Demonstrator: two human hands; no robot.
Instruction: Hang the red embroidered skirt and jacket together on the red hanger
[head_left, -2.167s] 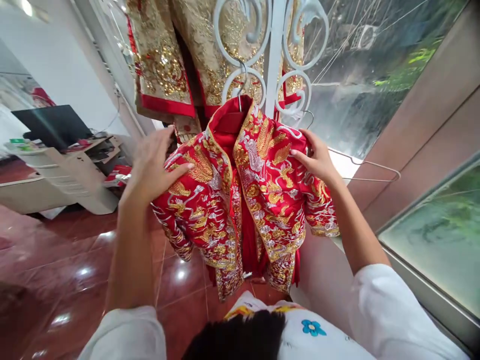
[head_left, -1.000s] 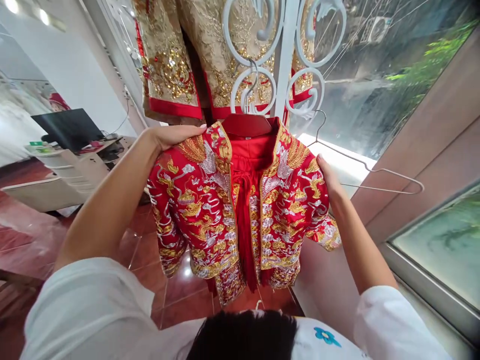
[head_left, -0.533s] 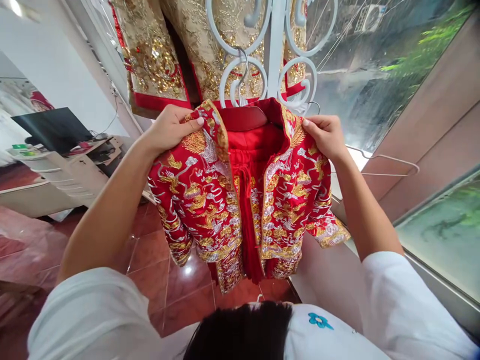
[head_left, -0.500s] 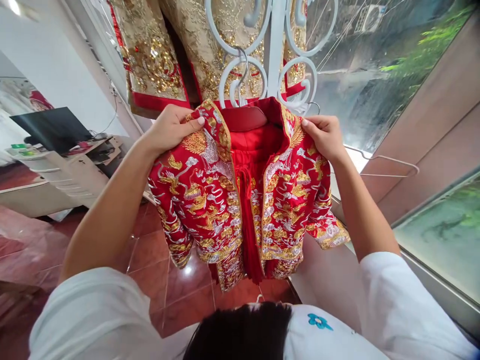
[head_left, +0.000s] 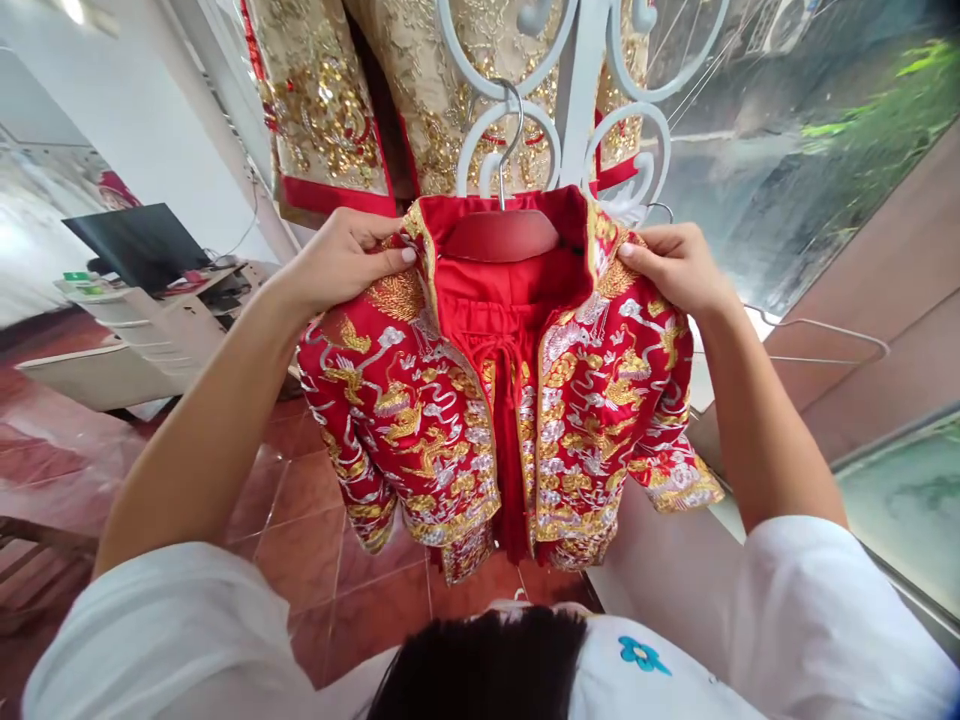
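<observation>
A red jacket point(head_left: 420, 420) with gold and silver embroidery hangs on a red hanger point(head_left: 501, 236) from a white scrolled metal stand point(head_left: 583, 120). My left hand point(head_left: 341, 258) pinches the jacket's left collar edge near the shoulder. My right hand point(head_left: 675, 265) pinches the right collar edge. The jacket's front is parted, showing red lining and a red tie inside.
A gold embroidered garment point(head_left: 330, 120) with red trim hangs behind the stand. An empty wire hanger point(head_left: 825, 340) sticks out to the right by the window point(head_left: 787, 130). A white desk point(head_left: 142, 330) with a dark monitor point(head_left: 139, 245) stands at the left on a red tiled floor point(head_left: 315, 560).
Both hands moved from the jacket's shoulders up to the collar edges and gripped them. The front has been spread wider, and the view has shifted slightly.
</observation>
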